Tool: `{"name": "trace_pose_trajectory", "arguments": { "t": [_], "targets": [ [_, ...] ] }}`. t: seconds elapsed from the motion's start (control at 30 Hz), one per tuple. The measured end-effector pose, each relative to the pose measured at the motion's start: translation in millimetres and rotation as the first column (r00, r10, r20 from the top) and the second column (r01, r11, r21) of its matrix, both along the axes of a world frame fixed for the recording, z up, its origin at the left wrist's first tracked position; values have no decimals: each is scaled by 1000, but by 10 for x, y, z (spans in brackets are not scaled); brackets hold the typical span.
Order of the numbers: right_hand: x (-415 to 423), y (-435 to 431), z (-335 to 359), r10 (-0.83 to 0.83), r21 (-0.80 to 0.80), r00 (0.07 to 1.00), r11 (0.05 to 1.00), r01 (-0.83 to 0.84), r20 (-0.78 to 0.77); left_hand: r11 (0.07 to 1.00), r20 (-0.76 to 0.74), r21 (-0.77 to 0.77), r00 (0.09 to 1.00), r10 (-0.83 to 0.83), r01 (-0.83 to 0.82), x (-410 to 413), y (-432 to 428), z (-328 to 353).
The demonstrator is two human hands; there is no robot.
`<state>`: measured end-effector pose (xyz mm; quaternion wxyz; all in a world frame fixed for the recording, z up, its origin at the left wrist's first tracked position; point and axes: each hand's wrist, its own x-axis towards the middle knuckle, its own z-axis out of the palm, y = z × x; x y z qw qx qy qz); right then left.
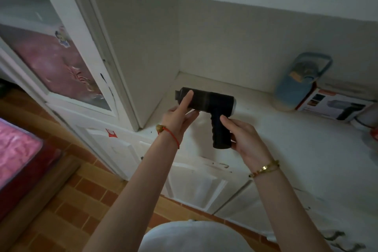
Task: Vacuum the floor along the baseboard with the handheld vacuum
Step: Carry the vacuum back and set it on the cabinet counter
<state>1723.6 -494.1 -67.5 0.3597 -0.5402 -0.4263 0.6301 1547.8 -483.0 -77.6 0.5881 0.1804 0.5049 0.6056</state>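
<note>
Down by the person's feet, the orange-brown brick-pattern tile floor (81, 200) runs along the foot of the white panelled cupboard doors (196, 186). That strip looks like the lane to be cleaned, and a red-framed bed under a pink cover (20, 149) narrows it on the left.

None of that seems begun. The black pistol-shaped handheld vacuum (212, 101) is up at the front of the white worktop (286, 139), nowhere near the floor. The right grip (243, 137), a bare hand, is wrapped round the ribbed handle with the thumb in front, and seems to carry the weight. The left grip (178, 118) is loose. Its forefinger lies straight along the barrel near the nozzle end and the other fingers sit beneath, probably steadying the tool while it is checked or set up.

Further back and well to the right, a pale blue plastic jug (294, 86) stands just beside an orange-and-white cardboard box (331, 106) printed with a similar tool, both near the wall. A tall white glass-doored cabinet (81, 47) closes off the left.
</note>
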Motion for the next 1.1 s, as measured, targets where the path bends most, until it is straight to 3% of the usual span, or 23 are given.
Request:
{"name": "trace_pose_trajectory", "arguments": {
  "t": [0.23, 0.4, 0.63, 1.1],
  "targets": [
    [-319, 768, -92, -51, -75, 997, 996, 47, -52, 997, 162, 64, 986, -45, 35, -212, 576, -48],
    [-620, 1238, -195, -123, -81, 991, 990, 119, -51, 996, 184, 85, 982, -39, 24, -417, 983, -119],
    [-961, 1713, -329, -193, -81, 981, 978, 194, 15, 998, 282, -6, 958, -57, 61, -665, 1489, -280],
    [-1161, 2237, -748, -243, -36, 960, 968, 250, 137, 993, 221, 23, 968, -119, 116, -740, 1900, -461]
  ]
}}
